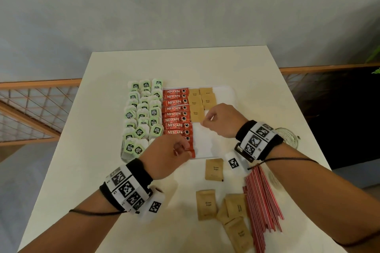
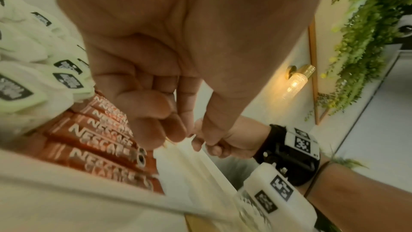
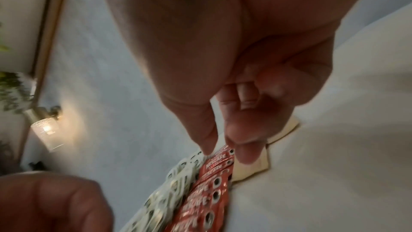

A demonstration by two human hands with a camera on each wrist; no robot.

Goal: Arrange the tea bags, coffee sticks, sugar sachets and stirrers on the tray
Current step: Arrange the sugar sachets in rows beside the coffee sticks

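On the tray point(image 1: 224, 92) beside the sticks point(image 1: 175, 109), the right hand point(image 1: 223, 121) pinches a sachet point(image 1: 196, 114) in its row; the left hand point(image 1: 166, 156) curls, whether empty I cannot tell; next, likely grab a loose sachet point(image 1: 213, 169) off the counter point(image 1: 123, 63).

Stretching both arms point(image 1: 86, 217) out and inward, palms facing down. Hovering the left hand point(image 1: 168, 154) nearer, fingers point(image 2: 144, 105) curling loosely into the palm, apparently gripping nothing. Holding the right hand point(image 1: 222, 121) further out, thumb point(image 3: 200, 135) and forefinger point(image 3: 243, 135) tips nearly meeting, remaining fingers tucking under; honestly can't tell if pinching anything.
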